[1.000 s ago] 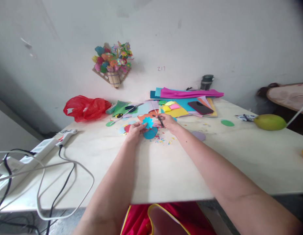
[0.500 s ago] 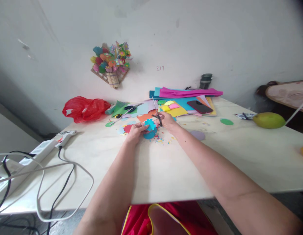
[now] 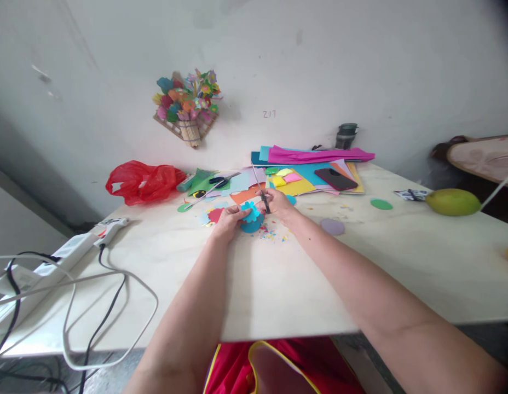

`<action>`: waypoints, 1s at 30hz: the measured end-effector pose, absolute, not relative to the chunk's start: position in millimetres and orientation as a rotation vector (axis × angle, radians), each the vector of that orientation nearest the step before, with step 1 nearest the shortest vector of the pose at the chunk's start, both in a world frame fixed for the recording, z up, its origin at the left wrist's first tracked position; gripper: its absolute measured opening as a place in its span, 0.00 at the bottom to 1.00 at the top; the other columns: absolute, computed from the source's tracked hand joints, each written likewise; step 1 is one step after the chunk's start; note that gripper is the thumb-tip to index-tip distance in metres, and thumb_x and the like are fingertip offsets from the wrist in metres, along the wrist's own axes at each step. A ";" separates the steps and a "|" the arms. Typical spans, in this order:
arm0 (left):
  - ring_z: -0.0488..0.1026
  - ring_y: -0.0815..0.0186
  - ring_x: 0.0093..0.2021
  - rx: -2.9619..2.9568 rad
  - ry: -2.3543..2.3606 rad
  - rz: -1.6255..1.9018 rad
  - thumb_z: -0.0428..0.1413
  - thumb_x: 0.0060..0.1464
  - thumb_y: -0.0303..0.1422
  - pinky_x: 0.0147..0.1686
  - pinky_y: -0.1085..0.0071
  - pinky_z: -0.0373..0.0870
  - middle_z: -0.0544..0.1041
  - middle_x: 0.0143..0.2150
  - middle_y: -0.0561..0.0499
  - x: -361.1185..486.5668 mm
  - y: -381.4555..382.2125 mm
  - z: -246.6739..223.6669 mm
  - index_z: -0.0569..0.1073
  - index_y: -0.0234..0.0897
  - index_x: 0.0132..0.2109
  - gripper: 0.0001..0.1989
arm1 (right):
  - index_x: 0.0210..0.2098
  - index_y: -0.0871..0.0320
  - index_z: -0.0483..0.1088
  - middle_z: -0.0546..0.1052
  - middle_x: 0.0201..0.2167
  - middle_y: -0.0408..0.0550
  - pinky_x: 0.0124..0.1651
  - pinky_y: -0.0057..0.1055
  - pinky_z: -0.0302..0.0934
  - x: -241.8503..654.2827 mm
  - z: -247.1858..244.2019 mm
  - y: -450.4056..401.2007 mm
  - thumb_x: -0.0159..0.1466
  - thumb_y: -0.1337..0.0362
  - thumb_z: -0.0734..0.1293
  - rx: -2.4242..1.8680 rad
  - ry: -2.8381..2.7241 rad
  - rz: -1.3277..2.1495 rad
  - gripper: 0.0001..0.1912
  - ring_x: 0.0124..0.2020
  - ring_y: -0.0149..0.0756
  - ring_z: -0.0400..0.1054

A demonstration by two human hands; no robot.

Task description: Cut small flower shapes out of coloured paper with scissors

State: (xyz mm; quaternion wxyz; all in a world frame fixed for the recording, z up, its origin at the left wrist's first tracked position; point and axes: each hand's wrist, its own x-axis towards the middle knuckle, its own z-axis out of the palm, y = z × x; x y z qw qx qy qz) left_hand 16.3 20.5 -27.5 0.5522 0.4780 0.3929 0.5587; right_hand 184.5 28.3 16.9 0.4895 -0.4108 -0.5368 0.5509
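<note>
My left hand (image 3: 230,220) pinches a light-blue paper flower (image 3: 250,212) with a scalloped edge. In my right hand (image 3: 278,204) is a pair of scissors (image 3: 265,202), black-handled, its blades pointing up and away from me beside the flower. The two hands are close together above the table. Below the flower lies a darker blue paper circle (image 3: 252,225), partly covered. A red paper piece (image 3: 215,215) shows just left of my left hand. Small coloured paper scraps (image 3: 270,235) are scattered under my hands.
Coloured sheets (image 3: 305,185) and a phone (image 3: 335,179) lie at the back. Another pair of scissors (image 3: 221,180) rests near a red plastic bag (image 3: 141,183). Power strips (image 3: 67,254) with cables are at left; a yellow-green fruit (image 3: 453,202) sits at right.
The scissors in my right hand have shifted slightly left and their blades look closer together. My left hand holds the flower in nearly the same place.
</note>
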 end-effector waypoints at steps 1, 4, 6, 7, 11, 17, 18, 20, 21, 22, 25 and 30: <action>0.66 0.71 0.20 1.132 0.929 1.320 0.75 0.30 0.38 0.24 0.72 0.63 0.72 0.19 0.53 16.5 20.2 -26.9 0.72 0.35 0.21 0.20 | 0.39 0.59 0.67 0.67 0.15 0.33 0.23 0.22 0.57 184.7 16.6 28.8 0.51 0.80 0.65 -0.999 -1.313 1.340 0.18 0.17 0.27 0.62; 0.66 0.71 0.20 1.124 0.947 1.336 0.75 0.30 0.37 0.24 0.72 0.62 0.71 0.19 0.53 17.0 19.0 -25.3 0.70 0.35 0.20 0.20 | 0.39 0.58 0.68 0.67 0.15 0.33 0.23 0.22 0.57 185.6 15.0 30.9 0.51 0.79 0.66 -0.993 -1.330 1.337 0.17 0.17 0.27 0.64; 0.67 0.70 0.20 1.113 0.962 1.354 0.75 0.31 0.37 0.24 0.72 0.64 0.72 0.19 0.53 17.2 18.7 -24.6 0.71 0.35 0.21 0.19 | 0.39 0.58 0.68 0.67 0.15 0.33 0.22 0.22 0.58 185.9 13.9 32.1 0.51 0.79 0.66 -0.989 -1.326 1.332 0.17 0.17 0.28 0.64; 0.68 0.70 0.21 1.105 0.965 1.365 0.75 0.31 0.37 0.24 0.72 0.65 0.73 0.20 0.53 17.2 18.7 -24.5 0.72 0.35 0.22 0.19 | 0.38 0.58 0.68 0.67 0.15 0.33 0.22 0.22 0.58 186.0 13.4 32.6 0.52 0.79 0.67 -0.988 -1.322 1.331 0.16 0.17 0.27 0.65; 0.71 0.69 0.22 1.075 0.949 1.422 0.74 0.32 0.37 0.26 0.72 0.68 0.76 0.23 0.53 17.3 20.0 -24.5 0.74 0.35 0.26 0.18 | 0.38 0.58 0.68 0.70 0.16 0.34 0.22 0.22 0.59 186.2 12.2 34.2 0.51 0.80 0.67 -0.982 -1.318 1.341 0.17 0.17 0.26 0.65; 0.78 0.64 0.26 1.030 0.964 1.468 0.74 0.36 0.39 0.28 0.70 0.74 0.78 0.26 0.53 16.1 24.9 -25.2 0.72 0.37 0.32 0.21 | 0.37 0.60 0.69 0.74 0.16 0.38 0.19 0.21 0.56 187.9 11.1 36.1 0.53 0.80 0.69 -1.054 -1.356 1.361 0.15 0.14 0.26 0.63; 0.78 0.64 0.27 1.027 0.966 1.474 0.74 0.36 0.39 0.28 0.71 0.74 0.78 0.26 0.53 15.7 25.6 -25.5 0.72 0.37 0.32 0.22 | 0.37 0.60 0.69 0.73 0.16 0.38 0.18 0.21 0.55 188.7 10.7 36.4 0.54 0.80 0.69 -1.078 -1.361 1.365 0.14 0.14 0.26 0.63; 0.79 0.65 0.27 1.022 0.953 1.498 0.74 0.36 0.40 0.29 0.71 0.75 0.78 0.27 0.53 14.9 26.5 -26.2 0.72 0.36 0.33 0.22 | 0.37 0.61 0.71 0.73 0.15 0.38 0.17 0.21 0.54 190.7 9.3 37.0 0.55 0.78 0.70 -1.094 -1.385 1.383 0.12 0.13 0.26 0.62; 0.79 0.65 0.28 1.020 0.944 1.508 0.74 0.36 0.41 0.30 0.71 0.76 0.79 0.27 0.52 14.5 26.8 -26.5 0.73 0.36 0.33 0.22 | 0.36 0.61 0.71 0.72 0.15 0.39 0.16 0.20 0.53 192.1 8.3 37.6 0.56 0.76 0.71 -1.085 -1.410 1.396 0.10 0.13 0.25 0.62; 0.79 0.65 0.28 1.017 0.937 1.517 0.74 0.35 0.41 0.31 0.71 0.76 0.79 0.28 0.52 14.1 26.9 -26.9 0.73 0.35 0.33 0.22 | 0.35 0.61 0.71 0.72 0.15 0.39 0.15 0.20 0.51 193.5 7.0 38.4 0.57 0.74 0.72 -1.065 -1.446 1.409 0.08 0.13 0.25 0.62; 0.78 0.66 0.28 1.006 0.949 1.513 0.74 0.37 0.40 0.32 0.71 0.76 0.79 0.27 0.52 12.9 27.3 -27.8 0.74 0.35 0.32 0.21 | 0.30 0.61 0.71 0.72 0.15 0.41 0.13 0.19 0.46 198.3 2.5 42.5 0.60 0.66 0.73 -1.005 -1.569 1.457 0.07 0.12 0.24 0.61; 0.78 0.67 0.29 0.983 0.952 1.539 0.74 0.36 0.37 0.34 0.68 0.77 0.79 0.29 0.52 11.6 29.3 -29.7 0.74 0.35 0.31 0.19 | 0.30 0.61 0.71 0.74 0.17 0.43 0.13 0.19 0.48 205.4 -1.4 48.7 0.63 0.56 0.71 -0.967 -1.693 1.534 0.14 0.13 0.24 0.62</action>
